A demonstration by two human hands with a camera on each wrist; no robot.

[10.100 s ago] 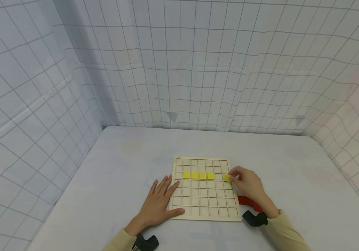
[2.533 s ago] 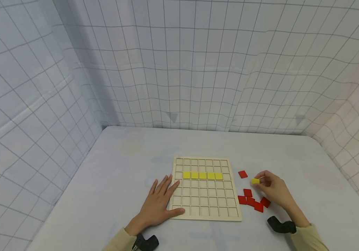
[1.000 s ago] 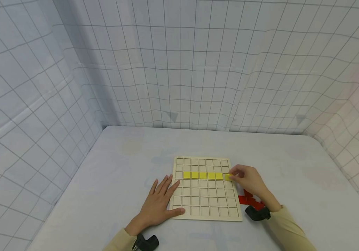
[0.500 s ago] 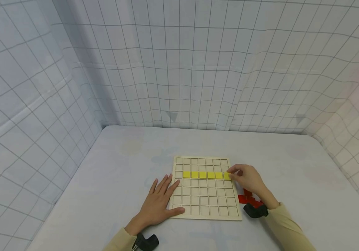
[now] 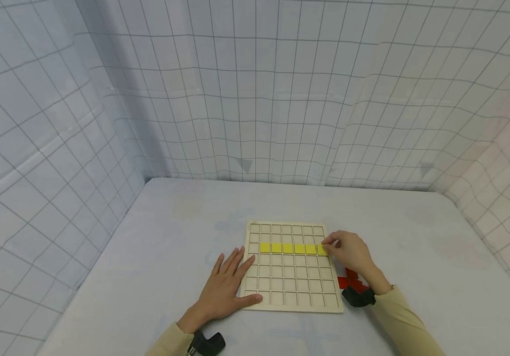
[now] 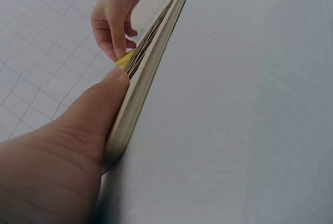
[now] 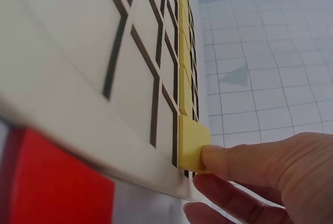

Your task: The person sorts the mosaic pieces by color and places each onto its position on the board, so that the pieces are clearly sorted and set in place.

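A pale board (image 5: 277, 300) with a grid of square recesses lies on the table. Yellow tiles (image 5: 288, 248) stand side by side along its third row from the far edge. At that row's right end my right hand (image 5: 351, 251) pinches one more yellow tile (image 7: 191, 140); the right wrist view shows the thumb on its face and the tile slightly tilted, over the last recess. My left hand (image 5: 222, 292) rests flat across the board's left edge, fingers spread and thumb on the near corner, also seen as a thumb (image 6: 99, 96) in the left wrist view.
Several red tiles (image 5: 350, 281) lie on the table right of the board, partly hidden by the right wrist and its black camera (image 5: 358, 297). White grid-patterned curtains (image 5: 255, 99) stand behind and beside the table (image 5: 183, 222).
A fifth yellow tile has joined the row. My right hand went out to the right and came back with another, which has edged left and down at the row's end. My left hand stayed still.
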